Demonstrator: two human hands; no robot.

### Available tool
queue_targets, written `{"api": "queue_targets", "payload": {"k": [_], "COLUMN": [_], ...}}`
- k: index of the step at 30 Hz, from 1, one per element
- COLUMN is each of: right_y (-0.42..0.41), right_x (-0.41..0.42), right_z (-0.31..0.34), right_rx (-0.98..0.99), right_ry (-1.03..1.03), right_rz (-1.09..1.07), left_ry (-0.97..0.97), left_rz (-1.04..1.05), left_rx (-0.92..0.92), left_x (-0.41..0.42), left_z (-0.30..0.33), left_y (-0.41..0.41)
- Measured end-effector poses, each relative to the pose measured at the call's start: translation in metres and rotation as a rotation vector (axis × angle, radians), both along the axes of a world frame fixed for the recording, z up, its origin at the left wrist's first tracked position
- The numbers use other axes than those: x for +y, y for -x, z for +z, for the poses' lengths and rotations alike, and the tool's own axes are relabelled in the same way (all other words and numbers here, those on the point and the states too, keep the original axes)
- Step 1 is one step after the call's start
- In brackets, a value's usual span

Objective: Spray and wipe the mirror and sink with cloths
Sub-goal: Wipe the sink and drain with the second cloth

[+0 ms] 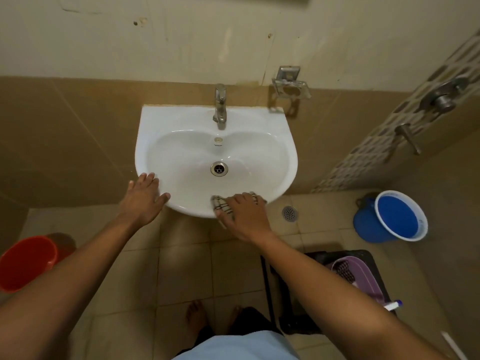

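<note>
Head view: blue bucket (394, 216) (holding blue water), orange bucket (27, 261).

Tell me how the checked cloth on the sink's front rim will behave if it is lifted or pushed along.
The checked cloth will probably go limp when lifted: it already bunches and folds under the right hand. It looks thin, so likely light. Pushed along the glossy sink rim, it should slide easily, and could slip off the curved front edge if let go.

We see a glossy white ceramic sink (181, 120) with a shiny metal tap (220, 106) and drain (219, 168), a checked woven cloth (220, 202), and smooth plastic buckets (401, 216) on matt floor tiles (181, 268).
</note>
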State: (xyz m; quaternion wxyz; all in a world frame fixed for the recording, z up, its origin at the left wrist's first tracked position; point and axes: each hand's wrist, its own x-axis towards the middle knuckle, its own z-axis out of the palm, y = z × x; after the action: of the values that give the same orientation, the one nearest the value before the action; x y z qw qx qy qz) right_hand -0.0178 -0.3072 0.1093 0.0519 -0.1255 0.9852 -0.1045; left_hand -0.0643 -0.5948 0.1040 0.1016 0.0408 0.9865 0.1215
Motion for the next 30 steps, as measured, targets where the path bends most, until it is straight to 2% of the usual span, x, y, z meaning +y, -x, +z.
{"api": "queue_targets", "payload": {"k": [4, 10, 15, 21, 30], "right_y": [0.006, 0.040, 0.077, 0.132, 0.225], "right_x": [0.049, 0.071, 0.085, 0.108, 0.122], "right_z": [0.002, 0.001, -0.004, -0.011, -0.014], "right_rx": [-0.043, -0.179, -0.154, -0.112, -0.085], "right_ry": [0.028, 0.161, 0.125, -0.015, -0.273], "right_rz": [-0.205, -0.516, -0.607, -0.586, -0.248], "left_ry": [-0.015, -0.026, -0.033, -0.059, -0.101], "left_rz": [0.011, 0.037, 0.072, 0.142, 0.251], "left_rx": [-0.012, -0.018, -0.024, -0.008, 0.008], "left_x": [-0.009, -0.015, -0.021, -0.025, -0.020], "left_z": [0.000, -0.005, -0.010, -0.007, -0.009], "left_y": [0.012, 0.025, 0.042, 0.072, 0.118]}}
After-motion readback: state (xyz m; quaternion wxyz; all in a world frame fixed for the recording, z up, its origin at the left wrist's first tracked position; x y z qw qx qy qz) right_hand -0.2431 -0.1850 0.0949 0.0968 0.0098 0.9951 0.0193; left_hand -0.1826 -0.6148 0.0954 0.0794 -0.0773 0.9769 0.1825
